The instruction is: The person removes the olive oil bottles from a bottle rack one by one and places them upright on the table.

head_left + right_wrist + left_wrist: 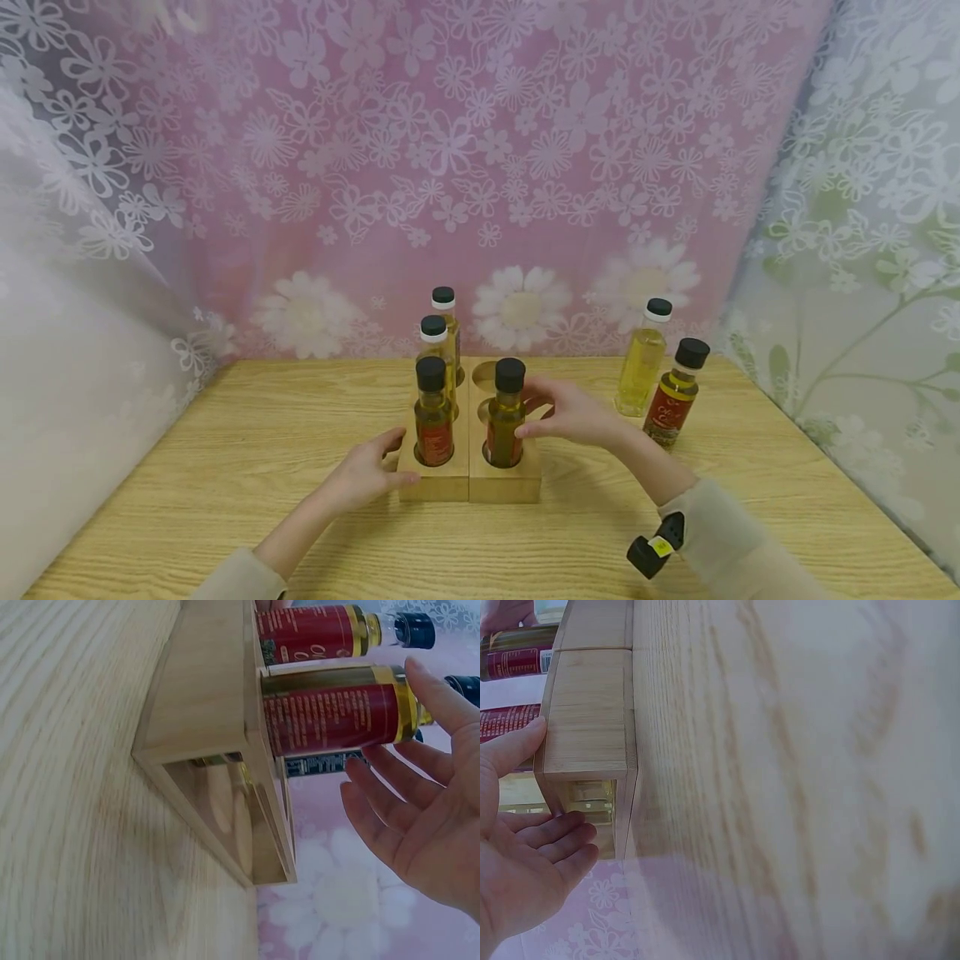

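Step in hand, as judged: seating the front right bottle [506, 423], upright in the wooden rack [502, 490]. Right hand [572, 412] spread about it (contact unclear); left hand [363, 477], fingers relaxed, at the rack's side. Next move would call for careful withdrawal without tipping it.

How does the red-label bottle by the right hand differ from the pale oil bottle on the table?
The red-label bottle sits in the wooden rack; the pale oil bottle stands on the table. The red-label bottle's cap is black; the pale bottle has a white band below its dark cap. Both stand upright, capped.
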{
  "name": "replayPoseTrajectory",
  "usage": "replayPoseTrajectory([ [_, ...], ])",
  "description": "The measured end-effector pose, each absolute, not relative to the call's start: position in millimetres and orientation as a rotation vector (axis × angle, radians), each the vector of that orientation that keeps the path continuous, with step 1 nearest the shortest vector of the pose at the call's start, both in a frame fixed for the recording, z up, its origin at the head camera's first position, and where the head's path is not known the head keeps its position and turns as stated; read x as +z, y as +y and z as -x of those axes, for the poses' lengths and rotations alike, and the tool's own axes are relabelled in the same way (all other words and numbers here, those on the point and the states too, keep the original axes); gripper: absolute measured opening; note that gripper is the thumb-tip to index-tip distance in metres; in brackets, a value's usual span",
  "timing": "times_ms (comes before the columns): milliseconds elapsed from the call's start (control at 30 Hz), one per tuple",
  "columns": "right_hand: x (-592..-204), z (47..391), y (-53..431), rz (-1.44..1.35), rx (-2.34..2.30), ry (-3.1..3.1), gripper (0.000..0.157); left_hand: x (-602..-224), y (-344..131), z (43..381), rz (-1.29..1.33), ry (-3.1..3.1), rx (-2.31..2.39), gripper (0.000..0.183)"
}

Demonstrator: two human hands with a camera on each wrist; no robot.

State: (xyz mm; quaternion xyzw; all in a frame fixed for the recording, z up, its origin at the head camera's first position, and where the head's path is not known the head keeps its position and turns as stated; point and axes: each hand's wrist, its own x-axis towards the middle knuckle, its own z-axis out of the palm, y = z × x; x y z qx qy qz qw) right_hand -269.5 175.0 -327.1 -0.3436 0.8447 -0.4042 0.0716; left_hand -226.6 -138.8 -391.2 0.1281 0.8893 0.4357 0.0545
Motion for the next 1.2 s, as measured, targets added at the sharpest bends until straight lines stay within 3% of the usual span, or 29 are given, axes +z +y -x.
replayPoseTrajectory([
  [733, -339, 265, 165, 0.966, -1.308, 2.64, 0.048, -395, -138, 230, -0.389, 2.689, 1.342, 0.083],
  [1200, -310, 261, 177, 0.821, -1.416, 2.674, 0.052, -392, -138, 228, -0.377, 2.682, 1.341, 0.085],
])
